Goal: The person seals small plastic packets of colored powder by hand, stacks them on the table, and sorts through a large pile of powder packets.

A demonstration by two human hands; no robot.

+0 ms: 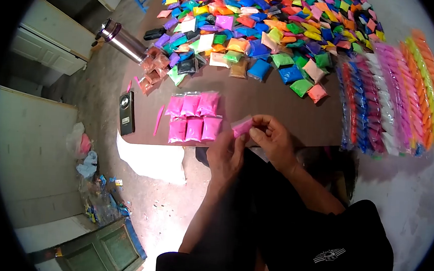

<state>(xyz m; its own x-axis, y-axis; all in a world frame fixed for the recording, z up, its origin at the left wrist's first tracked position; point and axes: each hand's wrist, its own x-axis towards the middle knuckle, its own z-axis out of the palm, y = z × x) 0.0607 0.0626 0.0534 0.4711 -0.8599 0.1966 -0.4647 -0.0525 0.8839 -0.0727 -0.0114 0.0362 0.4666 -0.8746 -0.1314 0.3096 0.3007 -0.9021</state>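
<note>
A phone (pixel 127 112) lies by the left edge of the counter (pixel 297 120); a knock could tip it off. Rightward, six pink packets (pixel 193 129) sit in two rows, and a brush from the left hand (pixel 224 155) could skew them. It steadies a held pink packet (pixel 240 127) near the front edge, pinched by the right hand (pixel 272 141); slack fingers could drop it.
</note>
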